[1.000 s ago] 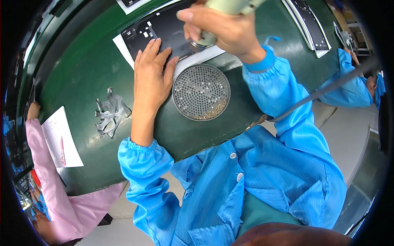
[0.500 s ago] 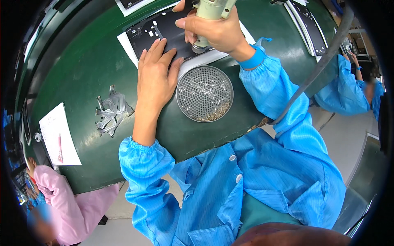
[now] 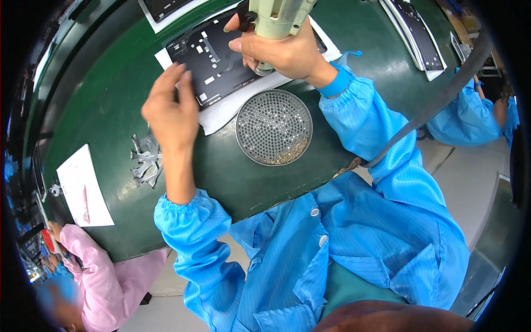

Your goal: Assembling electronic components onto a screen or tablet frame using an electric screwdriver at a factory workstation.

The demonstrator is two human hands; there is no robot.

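Observation:
My right hand (image 3: pixel 287 52) grips a pale green electric screwdriver (image 3: pixel 276 16) held upright. Its lower end is over the right part of a flat black panel (image 3: pixel 235 72) with small white patches; the tip is hidden by my fingers. White sheeting (image 3: pixel 218 119) lies under the panel. My left hand (image 3: pixel 174 113), slightly blurred, is at the panel's near left corner with fingers apart and nothing in them. Between my forearms sits a round grey tray (image 3: pixel 239 141) pitted with holes, with small screws (image 3: pixel 290 152) gathered at its near right.
Left of my left wrist lies a bundle of grey flat cables (image 3: pixel 145 160). Paper (image 3: pixel 77 180) with a pink pen (image 3: pixel 86 205) is farther left, near a co-worker's pink sleeve (image 3: pixel 88 249). More black panels (image 3: pixel 412 33) lie at the far right. A thick dark cable (image 3: pixel 431 108) crosses my right arm.
My left hand has lifted off the panel and moved left, uncovering more of its near edge. The right hand with the electric screwdriver has shifted slightly left.

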